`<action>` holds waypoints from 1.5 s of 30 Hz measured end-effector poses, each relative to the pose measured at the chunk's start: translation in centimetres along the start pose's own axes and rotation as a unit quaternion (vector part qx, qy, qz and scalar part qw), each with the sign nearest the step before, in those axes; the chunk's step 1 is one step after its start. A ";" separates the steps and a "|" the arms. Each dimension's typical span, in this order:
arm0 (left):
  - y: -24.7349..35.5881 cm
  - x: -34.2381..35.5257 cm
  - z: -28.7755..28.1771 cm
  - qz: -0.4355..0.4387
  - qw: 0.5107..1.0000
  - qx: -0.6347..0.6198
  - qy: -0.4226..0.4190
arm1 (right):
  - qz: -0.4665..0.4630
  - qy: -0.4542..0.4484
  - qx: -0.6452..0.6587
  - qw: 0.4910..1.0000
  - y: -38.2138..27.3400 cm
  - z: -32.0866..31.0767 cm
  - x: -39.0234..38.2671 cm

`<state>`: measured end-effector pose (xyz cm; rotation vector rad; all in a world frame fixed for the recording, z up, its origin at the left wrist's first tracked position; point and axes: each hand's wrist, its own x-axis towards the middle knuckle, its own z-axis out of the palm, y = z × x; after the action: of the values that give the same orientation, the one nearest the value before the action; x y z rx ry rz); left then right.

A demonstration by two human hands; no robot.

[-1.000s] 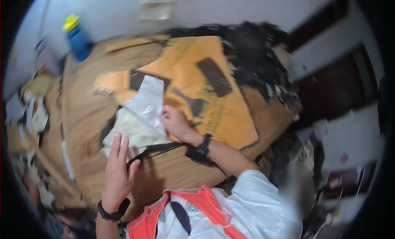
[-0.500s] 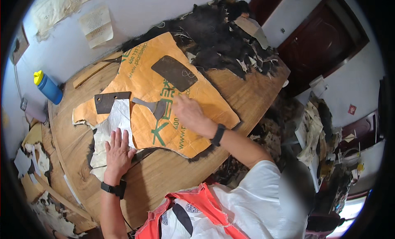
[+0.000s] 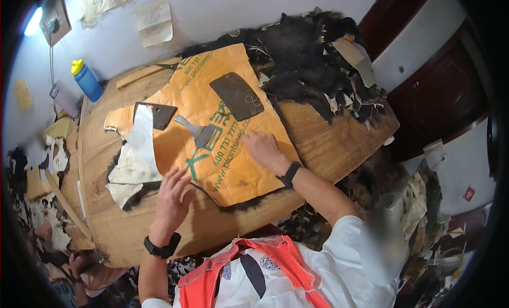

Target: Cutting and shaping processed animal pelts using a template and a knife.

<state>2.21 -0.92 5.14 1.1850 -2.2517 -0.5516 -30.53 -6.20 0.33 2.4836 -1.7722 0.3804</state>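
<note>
An orange quilted sheet (image 3: 220, 172) with green print lies over a dark fur hide, whose fur shows along the sheet's lower edge. My left hand (image 3: 174, 194) is open, fingers spread, near that edge and beside a cream piece of hide (image 3: 132, 165). On the sheet, my right hand (image 3: 265, 150) is closed, its fingertips curled down; whether they hold anything is hidden. Left of it lies a curved-blade scraper (image 3: 197, 134) with a grey handle. A dark rectangular plate (image 3: 237, 97) rests above, and another dark plate (image 3: 163, 116) sits by the silvery folded strip (image 3: 143, 135).
Black fur pelts (image 3: 313, 58) are heaped along the table's back. A blue bottle with yellow lid (image 3: 87, 82) and a pale bottle (image 3: 64, 100) stand at the far left. A wooden stick (image 3: 143, 74) lies near the wall. Hide scraps (image 3: 53, 202) pile up at left.
My left hand has come off the cream hide and silvery strip and moved right, toward the sheet's lower edge. The left dark plate sits at a different tilt. The whole view has shifted.
</note>
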 end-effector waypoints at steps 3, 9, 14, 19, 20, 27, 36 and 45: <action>2.4 -1.0 1.8 -0.007 1.000 -0.024 -0.005 | -0.038 0.039 -0.014 0.998 1.5 -0.8 -0.4; 8.7 -2.4 2.5 -0.085 0.819 -0.568 0.022 | -0.014 -0.132 0.558 0.819 -7.5 -10.0 -3.6; 9.0 -5.8 0.7 -0.181 0.789 -0.579 -0.092 | -0.122 -0.065 0.660 0.739 -11.2 -13.0 -4.6; 1.4 -14.4 -5.7 -0.375 0.845 -0.381 -0.016 | 0.210 0.053 0.828 0.517 -1.3 -12.9 -3.7; -1.1 -16.3 -7.1 -0.407 0.854 -0.325 0.013 | 0.221 0.115 0.767 0.590 5.9 -11.2 -4.1; -13.5 -17.1 -15.2 -0.387 0.912 -0.002 0.135 | 0.368 0.407 0.080 0.832 36.9 -20.4 -7.4; -18.7 -5.0 -13.0 -0.250 0.960 0.125 0.026 | 0.103 -0.089 0.096 0.986 -12.1 0.4 13.1; -20.8 -2.7 -15.5 -0.285 0.956 -0.002 -0.067 | 0.155 -0.120 0.105 0.975 -10.2 2.8 16.5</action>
<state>26.10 -11.35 4.51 1.8556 -1.9926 -0.8726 -15.47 -18.52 2.44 2.4764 -2.3420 0.3082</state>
